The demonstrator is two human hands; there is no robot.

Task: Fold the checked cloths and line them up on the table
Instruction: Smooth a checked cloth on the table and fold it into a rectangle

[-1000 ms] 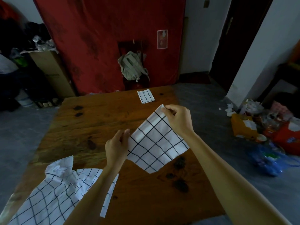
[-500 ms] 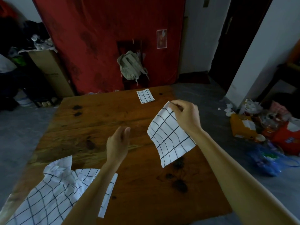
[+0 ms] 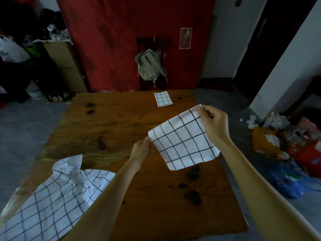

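Checked cloth (image 3: pixel 184 141) matt fabric; table (image 3: pixel 121 122) wood (stained, glossy).

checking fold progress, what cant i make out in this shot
Head view only:
- Held cloth: layer count hidden; only its top face shows.
- Loose cloths: number unclear, crumpled, overlapped and cut by the frame's left and bottom edges.
- Folded cloth: far off, too small to judge neatness.
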